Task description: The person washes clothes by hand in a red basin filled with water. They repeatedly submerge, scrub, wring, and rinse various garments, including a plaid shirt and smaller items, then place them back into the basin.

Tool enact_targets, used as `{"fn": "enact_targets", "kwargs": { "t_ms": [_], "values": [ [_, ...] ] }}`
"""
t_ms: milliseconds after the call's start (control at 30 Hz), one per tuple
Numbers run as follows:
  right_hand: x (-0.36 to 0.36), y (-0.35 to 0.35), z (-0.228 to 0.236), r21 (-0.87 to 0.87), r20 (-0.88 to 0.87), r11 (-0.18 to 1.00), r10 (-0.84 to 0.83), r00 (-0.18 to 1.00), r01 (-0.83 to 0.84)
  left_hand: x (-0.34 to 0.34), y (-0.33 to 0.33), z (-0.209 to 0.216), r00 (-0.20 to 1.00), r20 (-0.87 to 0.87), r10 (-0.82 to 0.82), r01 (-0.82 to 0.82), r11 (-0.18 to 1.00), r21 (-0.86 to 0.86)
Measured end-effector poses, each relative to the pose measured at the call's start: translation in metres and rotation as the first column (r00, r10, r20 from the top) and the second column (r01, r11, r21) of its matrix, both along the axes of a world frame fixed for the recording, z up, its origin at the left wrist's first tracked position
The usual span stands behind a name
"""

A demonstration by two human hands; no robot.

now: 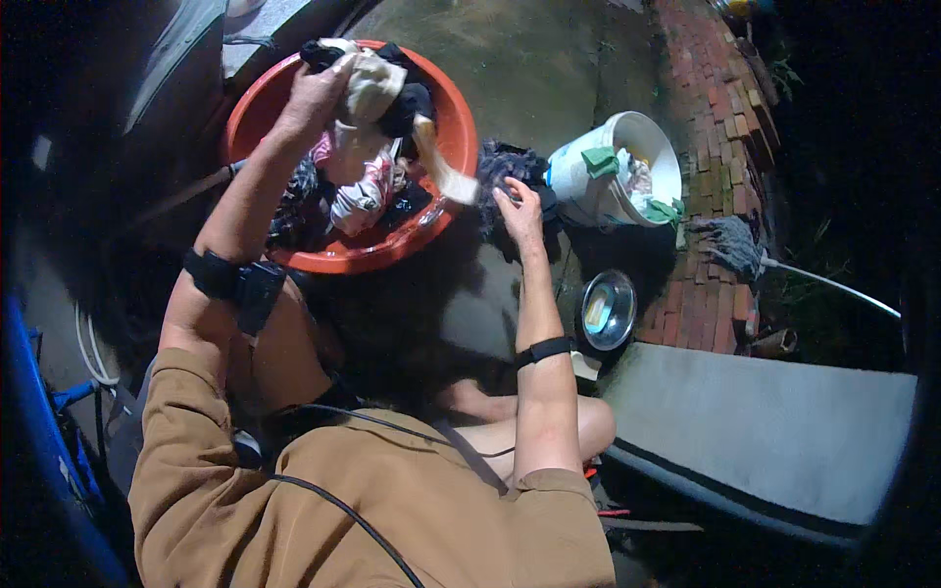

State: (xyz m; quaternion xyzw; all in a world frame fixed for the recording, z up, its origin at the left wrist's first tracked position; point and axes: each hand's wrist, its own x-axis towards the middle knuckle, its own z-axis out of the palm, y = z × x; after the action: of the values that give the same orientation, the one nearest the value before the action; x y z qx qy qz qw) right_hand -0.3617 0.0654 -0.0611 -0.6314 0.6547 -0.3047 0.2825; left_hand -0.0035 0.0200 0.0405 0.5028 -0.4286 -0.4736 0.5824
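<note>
1. The left hand [319, 96], at 11 o'clock in the view, is over the tub [365, 261]. Its fingers are closed on a bunched light cloth [374, 86], with black cloth [319, 54] just beside the fingertips.
2. The light cloth is above the tub's far half, amid other laundry.
3. The right hand [521, 208], at 1 o'clock, has bent fingers. It is near the dark heap [512, 162], between tub and bucket; I cannot tell whether the fingers hold anything.
4. A pale strip [449, 181], partly blurred, slants over the tub's rim at the tub's 4 o'clock, its lower end just beside the right hand.
5. The orange-red tub is at 11 o'clock. At its 6 o'clock lies a red-and-white cloth [363, 199], with dark cloth at its 8 o'clock.
6. The white bucket [576, 184], between 1 and 2 o'clock, holds pale cloth [639, 181]; a green cloth [600, 162] hangs at its rim.
7. The metal basin [624, 318], at 3 o'clock, holds a yellowish thing [596, 309].
8. Bricks [701, 127] run along 2 o'clock; a grey mop [730, 243] rests near 3.
9. The slab [765, 431] is at 4 o'clock.
</note>
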Motion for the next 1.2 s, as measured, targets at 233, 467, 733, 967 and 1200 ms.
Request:
{"fn": "enact_targets", "kwargs": {
  "t_ms": [233, 467, 733, 967, 1200],
  "values": [
    [0.014, -0.057, -0.041, 0.177, -0.671, 0.984, 0.132, 0.73, -0.015, 0.02, -0.005, -0.025, 0.296, 0.871, -0.391, 0.047, 0.917, 0.396],
    [0.007, -0.06, -0.082, -0.111, -0.59, 0.994, -0.058, 0.806, -0.01, -0.013, 0.011, -0.024, 0.212, 0.963, -0.169, 0.21, 0.97, 0.124],
    [-0.045, -0.076, 0.072, -0.194, 0.663, 0.91, -0.154, 0.732, 0.367, -0.014, 0.006, -0.035, 0.445, 0.756, -0.48, 0.382, 0.865, 0.324],
    [0.071, -0.05, 0.271, -0.302, 0.904, 0.953, 0.277, 0.326, 0.025, -0.037, 0.008, -0.02, 0.786, -0.024, -0.618, 0.576, 0.717, 0.393],
    [0.1, -0.052, 0.273, -0.424, 0.897, 0.837, 0.44, -0.037, -0.346, -0.085, 0.024, 0.013, 0.424, -0.853, -0.304, 0.715, 0.691, 0.109]
  ]
}}
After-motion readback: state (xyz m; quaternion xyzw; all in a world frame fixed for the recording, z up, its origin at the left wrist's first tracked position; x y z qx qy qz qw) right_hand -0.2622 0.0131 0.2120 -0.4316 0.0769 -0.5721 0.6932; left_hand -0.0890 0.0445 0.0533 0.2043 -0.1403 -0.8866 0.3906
